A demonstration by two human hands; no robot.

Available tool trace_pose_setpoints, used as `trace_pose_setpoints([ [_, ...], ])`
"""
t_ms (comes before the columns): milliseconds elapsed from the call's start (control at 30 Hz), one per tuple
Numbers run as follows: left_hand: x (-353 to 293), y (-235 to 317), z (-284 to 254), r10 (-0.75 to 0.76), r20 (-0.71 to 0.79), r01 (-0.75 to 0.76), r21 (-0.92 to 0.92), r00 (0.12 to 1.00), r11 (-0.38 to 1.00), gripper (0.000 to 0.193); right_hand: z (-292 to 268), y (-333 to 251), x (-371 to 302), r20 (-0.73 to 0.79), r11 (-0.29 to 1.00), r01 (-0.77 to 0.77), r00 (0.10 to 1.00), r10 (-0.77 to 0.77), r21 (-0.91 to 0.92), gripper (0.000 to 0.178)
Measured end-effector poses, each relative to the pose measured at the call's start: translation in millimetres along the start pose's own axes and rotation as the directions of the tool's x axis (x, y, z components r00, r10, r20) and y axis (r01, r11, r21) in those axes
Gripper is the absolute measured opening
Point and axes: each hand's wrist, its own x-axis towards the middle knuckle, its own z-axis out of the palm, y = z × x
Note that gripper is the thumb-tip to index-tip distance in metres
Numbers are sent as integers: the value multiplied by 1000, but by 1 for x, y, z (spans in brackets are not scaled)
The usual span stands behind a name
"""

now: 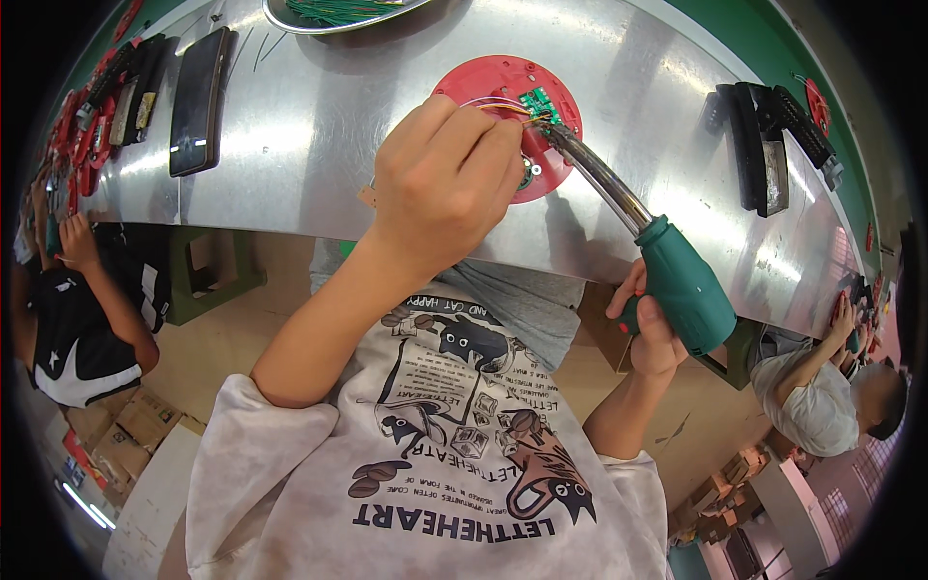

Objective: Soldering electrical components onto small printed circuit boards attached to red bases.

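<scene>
My right hand [653, 333] is closed round the grip of a teal soldering gun [684, 285], whose long metal nose slants up and left. Its tip meets a small green circuit board [538, 102] on a round red plastic housing [476, 75]. Just left of the tip, my left hand [445, 179] has its fingers pinched together over the housing, holding thin coloured wires [503, 102] against the board. The fingertips partly hide the wires and the housing's left side. The housing lies on a shiny metal table [319, 116].
A dark smartphone [200, 101] lies to the left, near red parts [89, 145] and black holders. A metal bowl of green wires [338, 14] stands at the far edge. On the right is a black soldering stand [764, 150]. Other people sit at left [82, 319] and right [812, 396].
</scene>
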Motion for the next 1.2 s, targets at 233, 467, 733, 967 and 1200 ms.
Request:
trace_pose_setpoints([
  [233,0,0,1,-2,-1,2,11,1000,1000,16,-1,-1,4,-53,995,99,994,-100,-8,51],
  [467,0,0,-1,-18,15,18,9,1000,1000,15,-4,1,2,-77,979,200,976,-203,-37,52],
  [733,0,1,-1,-22,10,22,14,1000,1000,13,-6,1,-2,-103,978,209,972,-210,-24,52],
  [967,1,1,-3,-30,21,29,27,999,999,14,-6,2,-3,-106,977,211,972,-212,-15,52],
  [1200,-1,1,-3,-35,22,34,31,999,999,14,-7,3,-4,-118,974,228,967,-227,-1,51],
])
